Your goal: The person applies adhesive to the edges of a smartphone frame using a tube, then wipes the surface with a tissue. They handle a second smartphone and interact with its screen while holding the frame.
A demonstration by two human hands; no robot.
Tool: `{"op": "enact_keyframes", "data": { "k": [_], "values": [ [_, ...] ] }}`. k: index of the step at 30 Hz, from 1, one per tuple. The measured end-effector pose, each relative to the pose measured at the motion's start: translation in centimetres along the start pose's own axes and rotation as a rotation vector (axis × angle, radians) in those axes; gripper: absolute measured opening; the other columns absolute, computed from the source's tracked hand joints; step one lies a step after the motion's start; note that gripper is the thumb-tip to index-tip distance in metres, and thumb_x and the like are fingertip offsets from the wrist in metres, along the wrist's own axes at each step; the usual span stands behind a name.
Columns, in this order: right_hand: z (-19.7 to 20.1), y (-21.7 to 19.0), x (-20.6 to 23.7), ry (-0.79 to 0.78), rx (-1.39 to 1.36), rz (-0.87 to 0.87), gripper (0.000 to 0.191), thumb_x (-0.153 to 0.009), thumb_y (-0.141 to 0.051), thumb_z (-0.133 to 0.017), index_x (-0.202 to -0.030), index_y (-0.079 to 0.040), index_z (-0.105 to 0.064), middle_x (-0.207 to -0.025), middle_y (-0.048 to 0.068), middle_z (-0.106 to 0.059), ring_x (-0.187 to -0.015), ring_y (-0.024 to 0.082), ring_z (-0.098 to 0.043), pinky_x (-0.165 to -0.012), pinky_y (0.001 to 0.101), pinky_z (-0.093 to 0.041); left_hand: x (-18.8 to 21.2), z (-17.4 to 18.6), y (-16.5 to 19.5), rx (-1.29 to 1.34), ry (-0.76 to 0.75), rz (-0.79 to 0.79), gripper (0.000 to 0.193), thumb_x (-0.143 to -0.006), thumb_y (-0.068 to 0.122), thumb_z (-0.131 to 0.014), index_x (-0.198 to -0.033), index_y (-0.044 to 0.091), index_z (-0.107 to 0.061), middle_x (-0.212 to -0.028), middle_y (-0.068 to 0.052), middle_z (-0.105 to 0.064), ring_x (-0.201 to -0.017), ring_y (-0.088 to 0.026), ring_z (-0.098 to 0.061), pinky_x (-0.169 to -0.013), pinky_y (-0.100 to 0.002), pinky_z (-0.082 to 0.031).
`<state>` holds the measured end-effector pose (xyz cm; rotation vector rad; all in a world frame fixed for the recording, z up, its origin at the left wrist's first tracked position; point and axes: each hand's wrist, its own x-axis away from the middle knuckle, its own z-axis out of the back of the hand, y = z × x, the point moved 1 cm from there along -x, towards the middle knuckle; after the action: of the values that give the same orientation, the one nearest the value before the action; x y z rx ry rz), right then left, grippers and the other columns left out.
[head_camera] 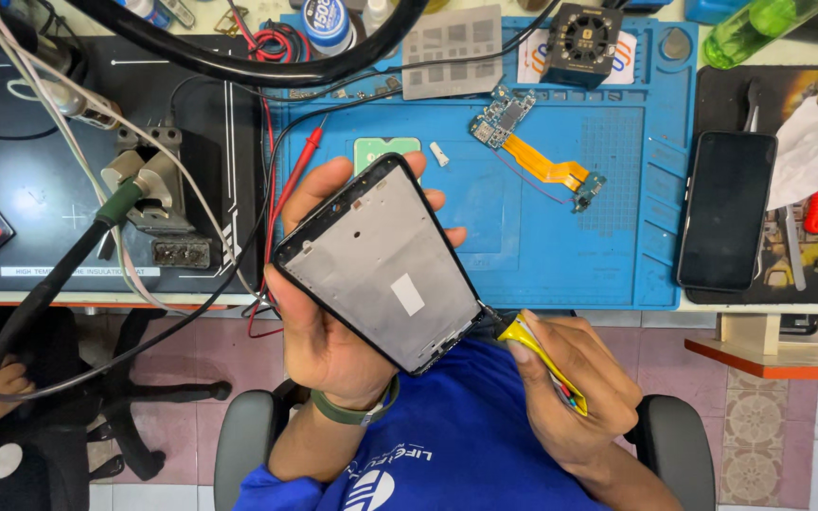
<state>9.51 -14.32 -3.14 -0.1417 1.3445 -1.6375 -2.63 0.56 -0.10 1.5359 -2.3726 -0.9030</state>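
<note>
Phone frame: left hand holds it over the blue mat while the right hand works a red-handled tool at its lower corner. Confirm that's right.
Not quite. The head view shows the tool in the right hand has a yellow handle, not red. The rest stands: the left hand holds the phone frame over the blue mat, and the tool's tip meets the frame's lower corner.
</note>
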Motion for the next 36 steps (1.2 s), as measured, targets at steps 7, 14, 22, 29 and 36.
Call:
{"op": "enact_keyframes", "data": {
  "k": [7, 14, 22, 29, 36],
  "values": [
    [-0.1, 0.4, 0.1, -0.007, -0.005, -0.007, 0.034, -0.086, 0.005, -0.079, -0.118, 0.007, -0.069, -0.096, 0.019, -0.074, -0.087, 0.025, -0.073, -0.077, 0.0320, -0.058, -0.3, 0.4, 0.1, -0.035, 0.015, -0.018, 0.074, -0.111, 0.060, -0.046, -0.158, 0.006, -0.030, -0.149, -0.032, -0.041, -0.128, -0.039, -0.053, -0.108, -0.061, -0.053],
    [0.0, 0.5, 0.1, -0.009, 0.004, -0.004, 0.034, -0.086, 0.004, -0.080, -0.118, 0.006, -0.069, -0.095, 0.019, -0.074, -0.085, 0.024, -0.073, -0.075, 0.0316, -0.058, -0.5, 0.5, 0.2, -0.036, 0.025, -0.034, 0.074, -0.112, 0.060, -0.044, -0.159, 0.005, -0.030, -0.149, -0.032, -0.042, -0.127, -0.039, -0.054, -0.106, -0.060, -0.054],
    [1.1, 1.0, 1.6, -0.015, -0.042, -0.082, 0.031, -0.086, 0.005, -0.077, -0.116, 0.007, -0.070, -0.092, 0.017, -0.074, -0.083, 0.022, -0.073, -0.073, 0.0292, -0.057, -1.0, 0.5, 0.4, 0.021, 0.037, -0.023, 0.070, -0.113, 0.058, -0.042, -0.159, 0.006, -0.031, -0.150, -0.029, -0.042, -0.127, -0.037, -0.054, -0.106, -0.059, -0.054],
    [4.6, 4.7, 2.6, -0.208, -0.394, -0.215, 0.031, -0.086, -0.001, -0.078, -0.114, 0.009, -0.073, -0.087, 0.015, -0.073, -0.079, 0.022, -0.070, -0.076, 0.0329, -0.055, -3.1, 1.9, -0.3, 0.217, 0.066, 0.054, 0.067, -0.116, 0.055, -0.029, -0.159, 0.003, -0.034, -0.154, -0.027, -0.046, -0.128, -0.036, -0.057, -0.104, -0.056, -0.055],
    [5.9, 8.5, 2.9, -0.307, -0.771, -0.186, 0.033, -0.089, -0.008, -0.079, -0.115, 0.011, -0.073, -0.098, 0.022, -0.076, -0.093, 0.034, -0.073, -0.084, 0.0430, -0.059, -2.7, 3.2, -2.1, 0.185, 0.168, 0.093, 0.068, -0.109, 0.056, -0.030, -0.158, 0.010, -0.035, -0.154, -0.023, -0.049, -0.131, -0.036, -0.058, -0.104, -0.057, -0.054]
  ]
}}
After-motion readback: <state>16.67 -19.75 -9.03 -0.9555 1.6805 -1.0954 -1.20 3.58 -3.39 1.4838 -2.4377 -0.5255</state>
